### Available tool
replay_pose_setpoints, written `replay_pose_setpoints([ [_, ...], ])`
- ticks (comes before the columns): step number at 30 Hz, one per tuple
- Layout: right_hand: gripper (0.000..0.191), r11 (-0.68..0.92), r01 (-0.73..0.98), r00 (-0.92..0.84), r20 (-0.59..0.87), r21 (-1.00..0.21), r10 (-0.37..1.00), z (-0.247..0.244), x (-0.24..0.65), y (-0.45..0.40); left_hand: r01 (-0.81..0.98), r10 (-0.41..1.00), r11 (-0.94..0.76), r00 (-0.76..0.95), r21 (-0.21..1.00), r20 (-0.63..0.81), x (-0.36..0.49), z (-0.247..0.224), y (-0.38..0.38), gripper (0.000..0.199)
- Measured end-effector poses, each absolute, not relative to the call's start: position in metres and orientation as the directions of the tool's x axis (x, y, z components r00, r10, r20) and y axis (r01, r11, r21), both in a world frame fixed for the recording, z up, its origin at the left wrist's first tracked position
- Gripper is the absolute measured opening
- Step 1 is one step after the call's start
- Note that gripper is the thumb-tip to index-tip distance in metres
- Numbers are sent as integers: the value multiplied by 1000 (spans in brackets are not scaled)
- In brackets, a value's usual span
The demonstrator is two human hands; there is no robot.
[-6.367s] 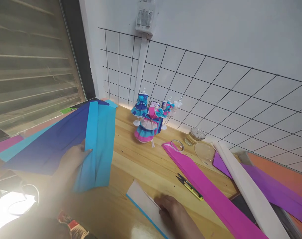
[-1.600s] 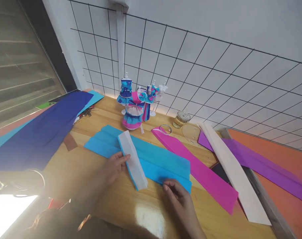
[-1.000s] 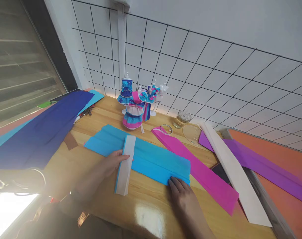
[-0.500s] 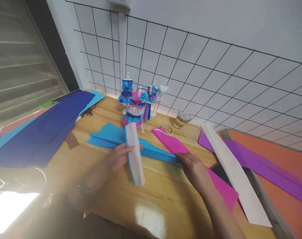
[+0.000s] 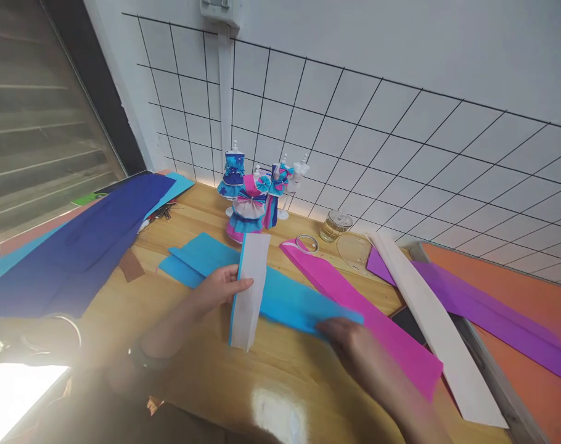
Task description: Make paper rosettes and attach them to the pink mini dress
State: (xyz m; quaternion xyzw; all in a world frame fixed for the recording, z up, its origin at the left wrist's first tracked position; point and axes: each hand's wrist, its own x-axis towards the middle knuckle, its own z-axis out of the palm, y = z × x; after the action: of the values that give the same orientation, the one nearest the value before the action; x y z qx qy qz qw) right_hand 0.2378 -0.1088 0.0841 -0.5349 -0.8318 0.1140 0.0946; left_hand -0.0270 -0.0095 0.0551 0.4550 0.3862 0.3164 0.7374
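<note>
My left hand is closed on a white crepe paper strip with a blue edge, thumb across its front. The strip stands nearly upright above the wooden table. Behind and to the right of it lies a long blue crepe paper sheet, folded at its left end. My right hand, somewhat blurred, grips the near edge of that sheet towards its right end; its fingertips are partly hidden. A pink crepe paper strip runs diagonally beyond and beneath the blue sheet's right end.
Small dress forms in paper dresses stand at the back. Right of them are a tape roll and a glass jar. A white strip and a purple strip lie right; dark blue paper lies left.
The blue sheet has opened out from a narrow bunched band to a wider, flatter one. My right hand has come nearer to me and slightly left. The white strip has tilted the other way.
</note>
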Motion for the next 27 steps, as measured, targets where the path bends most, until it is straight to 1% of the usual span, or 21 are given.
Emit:
replay_pose_setpoints([
  [3,27,338,821,-441,-136,-461,887,74,232,-133,-128,782,443,539,887,-313,-28,50,-13,34],
  [5,21,288,801,-425,-161,-525,891,66,237,-135,-151,762,479,560,865,-325,-26,45,-14,34],
  [7,22,254,814,-374,-138,-523,917,57,247,-125,-165,754,495,570,853,-327,-22,39,-14,37],
  [8,24,235,842,-315,-89,-485,945,52,252,-116,-161,751,497,573,853,-329,-19,37,-14,38],
  [10,26,187,923,-183,45,-335,982,40,262,-97,-139,746,491,577,860,-332,-15,32,-13,40],
  [12,25,204,969,-189,114,-137,975,26,268,-80,-118,746,472,582,874,-324,-13,29,-12,41],
  [14,23,221,974,-224,151,41,963,12,271,-70,-108,751,434,592,894,-293,-14,26,-10,40],
  [15,23,226,969,-241,174,99,955,7,271,-67,-102,753,413,598,905,-276,-15,25,-10,39],
  [16,23,223,966,-245,197,129,949,2,272,-66,-96,753,393,604,914,-260,-16,24,-9,38],
  [17,24,216,969,-238,217,123,947,0,272,-66,-89,752,378,610,922,-249,-18,23,-9,37],
  [18,25,204,976,-216,230,78,949,-1,273,-66,-84,749,369,617,926,-242,-20,22,-9,36],
  [19,25,179,984,-172,241,-6,955,0,273,-67,-83,744,367,624,927,-239,-22,21,-9,35],
  [20,24,142,981,-107,243,-133,964,2,272,-68,-85,738,372,631,924,-239,-24,21,-9,34],
  [21,24,98,951,-31,225,-294,974,6,271,-69,-91,733,381,637,920,-240,-24,21,-9,34],
  [22,25,40,881,59,193,-472,980,11,267,-70,-97,725,395,643,914,-245,-24,21,-9,35],
  [23,27,-13,759,124,125,-652,984,16,262,-72,-105,717,411,651,905,-251,-24,22,-10,35],
  [24,31,-56,603,148,43,-796,988,21,256,-74,-112,708,429,658,896,-257,-22,23,-10,36],
  [25,36,-92,446,137,-34,-890,990,26,248,-77,-118,699,446,665,887,-263,-20,24,-11,37],
  [26,41,-123,299,142,-83,-946,986,30,239,-79,-124,691,459,672,880,-266,-17,26,-11,37],
  [27,46,-161,188,128,-138,-969,982,33,229,-81,-131,685,469,678,874,-266,-14,27,-11,38],
])
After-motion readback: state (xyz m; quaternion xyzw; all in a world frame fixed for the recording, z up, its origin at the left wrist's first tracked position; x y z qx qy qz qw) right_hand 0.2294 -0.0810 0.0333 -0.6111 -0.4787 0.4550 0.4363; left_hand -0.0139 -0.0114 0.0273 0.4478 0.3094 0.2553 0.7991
